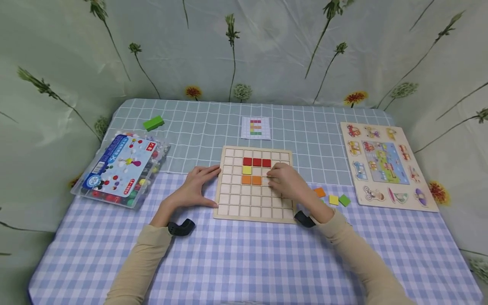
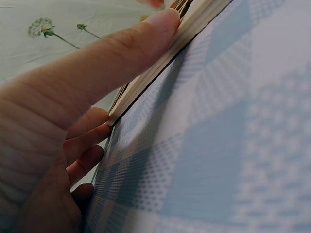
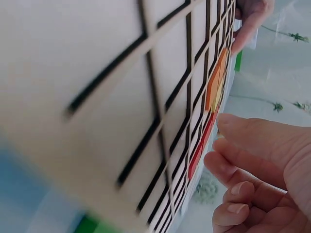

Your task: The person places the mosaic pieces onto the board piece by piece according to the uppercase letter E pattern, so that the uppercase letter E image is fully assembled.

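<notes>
Lest the board (image 1: 250,200) slide, perhaps, the left hand (image 1: 195,186) presses its left edge, fingers extended — grip unclear for the right hand (image 1: 286,180).

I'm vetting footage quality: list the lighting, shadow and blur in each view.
Head: even light, the board and tiles fairly sharp; left wrist: dimmer, a soft shadow on the checked cloth along the board's edge; right wrist: the board's near edge smears out of focus, farther grid lines clearer.

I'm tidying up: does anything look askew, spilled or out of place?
Mildly: the green block lies alone behind the box, away from the loose tiles, and the box sits askew to the board. Nothing looks spilled or damaged.
</notes>
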The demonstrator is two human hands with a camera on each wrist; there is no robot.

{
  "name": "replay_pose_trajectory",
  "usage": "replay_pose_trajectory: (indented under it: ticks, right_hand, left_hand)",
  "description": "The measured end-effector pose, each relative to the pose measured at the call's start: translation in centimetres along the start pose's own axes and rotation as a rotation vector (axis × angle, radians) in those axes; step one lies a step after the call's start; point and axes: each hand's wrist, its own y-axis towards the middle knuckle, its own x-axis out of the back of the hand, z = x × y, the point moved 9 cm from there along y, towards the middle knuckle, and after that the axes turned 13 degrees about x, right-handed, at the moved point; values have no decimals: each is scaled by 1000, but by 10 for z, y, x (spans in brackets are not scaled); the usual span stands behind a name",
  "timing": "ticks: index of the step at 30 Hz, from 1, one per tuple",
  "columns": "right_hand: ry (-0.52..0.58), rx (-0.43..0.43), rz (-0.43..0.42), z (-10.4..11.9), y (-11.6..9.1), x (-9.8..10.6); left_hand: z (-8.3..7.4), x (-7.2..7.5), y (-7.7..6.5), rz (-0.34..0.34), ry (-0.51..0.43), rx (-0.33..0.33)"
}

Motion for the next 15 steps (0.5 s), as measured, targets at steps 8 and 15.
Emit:
replay_pose_trajectory:
  ticks: [8, 15]
  right_hand:
    - [4, -79, -30, -24, -38, 17]
    - [13, -165, -60, -47, -75, 31]
  left_hand:
    - [-3, 2, -1, -4, -8, -4]
    - [-2, 0, 0, 1, -5, 1]
